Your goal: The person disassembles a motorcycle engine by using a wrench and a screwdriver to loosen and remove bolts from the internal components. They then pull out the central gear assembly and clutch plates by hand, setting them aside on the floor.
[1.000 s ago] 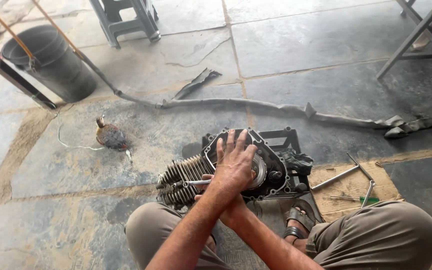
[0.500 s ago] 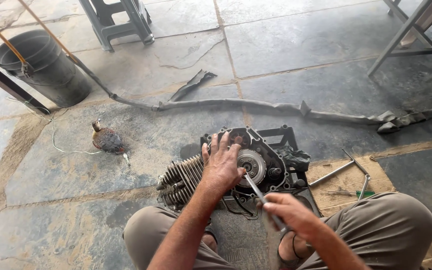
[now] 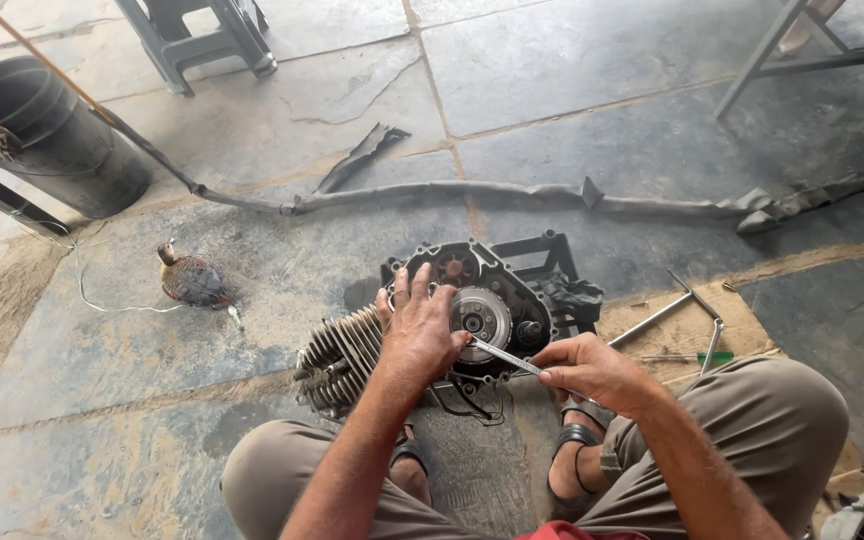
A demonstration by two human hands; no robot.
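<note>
Engine (image 3: 452, 310): on floor, finned end pointing left. Left hand (image 3: 417, 335): open, flat on casing. Right hand (image 3: 592, 370): gripping wrench (image 3: 504, 356), shaft slanting up-left to round hub (image 3: 479, 317).

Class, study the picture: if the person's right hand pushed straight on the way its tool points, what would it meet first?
Most likely the round clutch hub on the engine: the right hand aims its slim metal tool up-left at it.

Grey stone-slab floor (image 3: 572, 90) in daylight; a dark bucket (image 3: 47, 140) at left, grey stool legs (image 3: 202, 40) behind, metal frame legs (image 3: 782, 45) at right
</note>
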